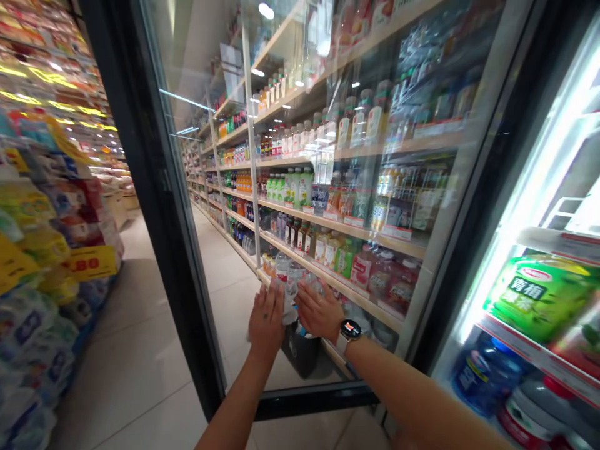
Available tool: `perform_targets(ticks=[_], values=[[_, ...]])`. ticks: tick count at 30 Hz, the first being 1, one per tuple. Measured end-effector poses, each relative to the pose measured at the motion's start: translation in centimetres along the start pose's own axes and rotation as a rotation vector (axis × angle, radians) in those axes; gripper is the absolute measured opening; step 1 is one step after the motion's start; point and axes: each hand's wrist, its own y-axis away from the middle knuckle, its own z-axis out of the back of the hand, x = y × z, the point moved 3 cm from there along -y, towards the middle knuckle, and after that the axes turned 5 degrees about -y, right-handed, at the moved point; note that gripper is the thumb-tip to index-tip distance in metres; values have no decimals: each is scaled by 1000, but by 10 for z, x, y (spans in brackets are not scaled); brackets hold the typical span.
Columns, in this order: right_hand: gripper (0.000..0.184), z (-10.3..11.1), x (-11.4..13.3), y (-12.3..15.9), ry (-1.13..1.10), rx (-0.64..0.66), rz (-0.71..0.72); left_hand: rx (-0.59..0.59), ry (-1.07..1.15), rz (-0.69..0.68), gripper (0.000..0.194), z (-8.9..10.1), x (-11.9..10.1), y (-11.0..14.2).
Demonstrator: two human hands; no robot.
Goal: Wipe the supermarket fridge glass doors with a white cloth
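Observation:
A tall glass fridge door with a black frame stands swung open in front of me. Both my hands are pressed against its lower part. My left hand lies flat on the glass with fingers stretched upward. My right hand, with a smartwatch on its wrist, also lies flat, fingers pointing up and left. Between the two hands, partly under their fingertips, is a pale crumpled thing that looks like a cloth. I cannot tell if either hand grips it.
In the glass I see long wooden shelves of bottled drinks and a tiled aisle. A dark bin-like thing shows low behind the glass. The lit fridge interior with green packs is at right. Stacked packaged goods line the left.

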Motion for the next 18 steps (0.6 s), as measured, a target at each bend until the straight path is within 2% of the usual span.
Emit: perform_targets(ticks=[2,5,9,11,13,15,18], values=[[41,1,0,-2,11,-19,3,33,-5,-88,63,2,7,8],[44,5,0,-6,28,-19,-7,75,-27,-148,65,11,35,16],[48,7,0,-8,37,5,-15,77,-55,-10,67,27,80,17],[50,6,0,-8,47,12,-13,74,-46,108,69,30,91,15],[50,6,0,-7,55,9,-14,66,-20,205,72,28,88,13],[50,6,0,-7,58,3,-14,50,-1,243,73,23,70,13],[48,6,0,-7,61,-7,-11,65,20,152,72,8,28,14]])
